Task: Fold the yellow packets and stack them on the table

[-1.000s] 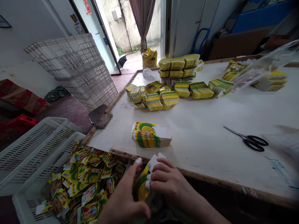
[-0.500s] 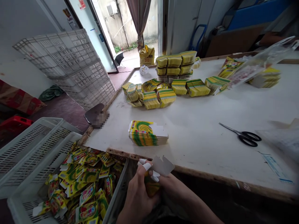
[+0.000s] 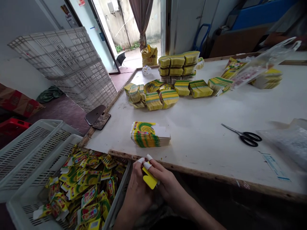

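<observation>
Both my hands meet just below the table's near edge. My left hand (image 3: 137, 191) and my right hand (image 3: 168, 185) are closed together on one small yellow card packet (image 3: 150, 180), its yellow flap sticking out between the taped fingertips. A stack of flat yellow-green cards (image 3: 148, 134) lies on the white table (image 3: 203, 127) right above my hands. At my lower left a white crate (image 3: 28, 210) holds a loose heap of filled yellow packets (image 3: 88, 188).
Bundled yellow-green card stacks (image 3: 177, 80) fill the table's far side. Black scissors (image 3: 247, 136) lie at the right, clear plastic bags (image 3: 287, 140) beyond them. Two phones (image 3: 98, 117) rest on the table's left corner. Empty white crates (image 3: 69, 67) lean by the open door.
The packet in my hands was turned and folded: its white flaps showed before, now only a yellow flap shows. The view shifted slightly; my hands stayed below the table edge.
</observation>
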Available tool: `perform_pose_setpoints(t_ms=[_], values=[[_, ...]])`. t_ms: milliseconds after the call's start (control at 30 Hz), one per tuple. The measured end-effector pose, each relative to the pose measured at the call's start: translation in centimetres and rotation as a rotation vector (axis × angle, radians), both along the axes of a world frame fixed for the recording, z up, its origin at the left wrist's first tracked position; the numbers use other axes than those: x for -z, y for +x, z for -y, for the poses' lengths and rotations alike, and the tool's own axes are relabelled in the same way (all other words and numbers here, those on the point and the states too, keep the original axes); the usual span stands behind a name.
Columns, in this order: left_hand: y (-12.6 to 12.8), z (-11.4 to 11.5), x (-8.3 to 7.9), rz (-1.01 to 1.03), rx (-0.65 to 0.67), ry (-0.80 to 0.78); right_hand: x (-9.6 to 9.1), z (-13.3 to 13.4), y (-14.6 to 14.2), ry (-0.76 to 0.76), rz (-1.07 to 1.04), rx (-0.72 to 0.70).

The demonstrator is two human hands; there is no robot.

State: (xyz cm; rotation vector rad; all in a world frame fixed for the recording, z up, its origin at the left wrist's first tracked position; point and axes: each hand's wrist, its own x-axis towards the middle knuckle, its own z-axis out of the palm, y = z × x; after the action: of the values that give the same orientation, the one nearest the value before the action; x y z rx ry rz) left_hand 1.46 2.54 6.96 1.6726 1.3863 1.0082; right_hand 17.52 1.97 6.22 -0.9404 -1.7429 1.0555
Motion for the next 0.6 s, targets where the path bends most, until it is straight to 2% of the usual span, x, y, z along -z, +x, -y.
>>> perform_pose_setpoints(t_ms=[100, 200, 333, 500, 600], values=[[-0.9, 0.0, -1.2, -0.161, 0.019, -0.004, 0.1, -0.6, 0.8, 0.016, 0.036, -0.01], [-1.6, -0.2, -1.9, -0.214, 0.017, 0.032, 0.2, -1.0, 1.2, -0.003, 0.127, -0.084], [-2.1, -0.6, -1.7, -0.214, 0.006, 0.054, -0.5, -1.9, 2.1, -0.006, 0.2, -0.093], [-2.0, -0.8, -1.6, -0.274, 0.05, 0.055, -2.3, -3.0, 3.2, 0.027, 0.136, -0.192], [-1.7, -0.5, -1.5, -0.309, 0.006, 0.124, -2.0, -2.6, 2.2, 0.014, 0.096, -0.128]])
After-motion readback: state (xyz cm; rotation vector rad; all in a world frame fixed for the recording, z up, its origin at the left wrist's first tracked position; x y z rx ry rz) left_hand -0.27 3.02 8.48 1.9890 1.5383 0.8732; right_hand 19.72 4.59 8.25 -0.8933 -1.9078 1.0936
